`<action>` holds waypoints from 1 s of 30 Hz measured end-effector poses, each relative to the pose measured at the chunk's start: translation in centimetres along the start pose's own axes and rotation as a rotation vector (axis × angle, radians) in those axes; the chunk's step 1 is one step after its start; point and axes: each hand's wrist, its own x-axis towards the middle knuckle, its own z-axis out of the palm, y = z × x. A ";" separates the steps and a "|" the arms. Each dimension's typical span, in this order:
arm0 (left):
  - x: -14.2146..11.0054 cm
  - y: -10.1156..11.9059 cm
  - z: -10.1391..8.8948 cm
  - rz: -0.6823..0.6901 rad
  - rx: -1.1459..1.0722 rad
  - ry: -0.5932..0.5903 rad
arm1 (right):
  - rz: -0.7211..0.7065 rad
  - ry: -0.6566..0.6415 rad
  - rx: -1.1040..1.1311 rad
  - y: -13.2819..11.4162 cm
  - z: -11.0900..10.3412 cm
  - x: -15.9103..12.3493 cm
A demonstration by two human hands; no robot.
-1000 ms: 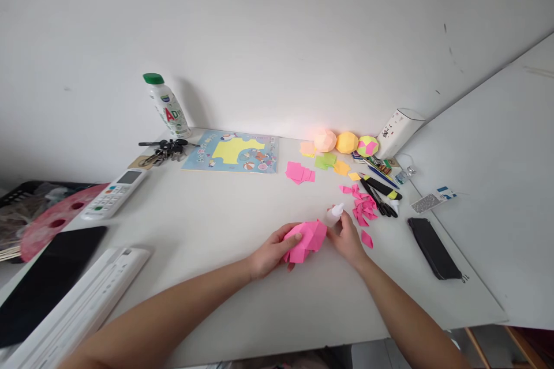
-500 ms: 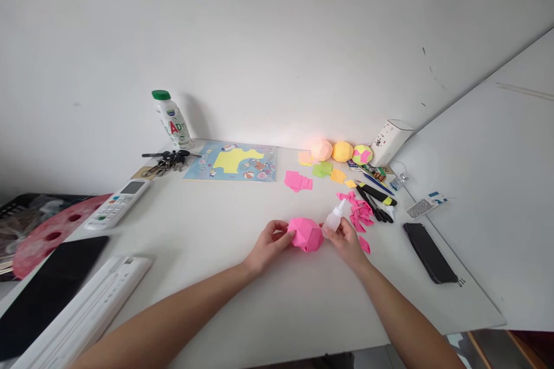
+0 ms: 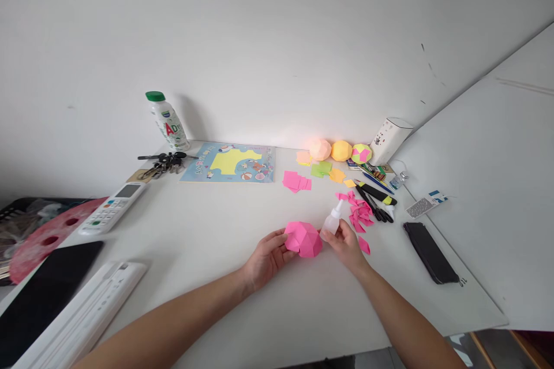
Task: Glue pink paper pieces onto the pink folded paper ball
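A faceted pink paper ball [image 3: 304, 239] is in the grip of my left hand [image 3: 267, 256], thumb on its left side and fingers underneath. My right hand [image 3: 347, 246] is closed around a small translucent glue bottle [image 3: 331, 223], its white nozzle pointing up and to the right. The bottle is close beside the ball's right side. Just past my right hand lies a pile of folded pink paper pieces [image 3: 360, 213], and one separate pink piece [image 3: 364, 245] lies near its fingers.
Three finished paper balls [image 3: 341, 150] sit by the wall, with pink paper squares [image 3: 296, 181] in front. Scissors [image 3: 375, 206] and a black pouch [image 3: 430, 252] lie to the right. At the left are a remote [image 3: 113, 207], keys [image 3: 167, 162] and a white bottle [image 3: 168, 123].
My left hand has turned palm-up, its fingers shifting beneath the pink ball, which has rotated and sunk slightly. The glue bottle stays in my right hand, a little further left.
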 end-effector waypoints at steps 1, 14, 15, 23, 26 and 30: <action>0.0 0.0 -0.1 -0.014 0.012 -0.016 | 0.003 0.004 -0.009 -0.1 0.0 0.0; -0.2 0.4 -1.0 -0.032 0.469 -0.378 | 0.015 -0.009 -0.047 -0.4 0.2 -0.4; -0.2 0.4 -1.0 -0.028 0.499 -0.416 | 0.010 -0.003 -0.069 -0.4 0.2 -0.4; -1.3 0.3 -0.1 0.155 0.830 -0.575 | -0.010 0.002 -0.130 -0.4 0.3 -0.6; -1.4 0.3 0.0 0.138 0.770 -0.557 | -0.003 0.007 -0.129 -0.5 0.3 -0.6; -0.9 0.2 -0.3 -0.031 0.484 -0.363 | 0.004 0.033 -0.107 -1.1 0.0 -0.6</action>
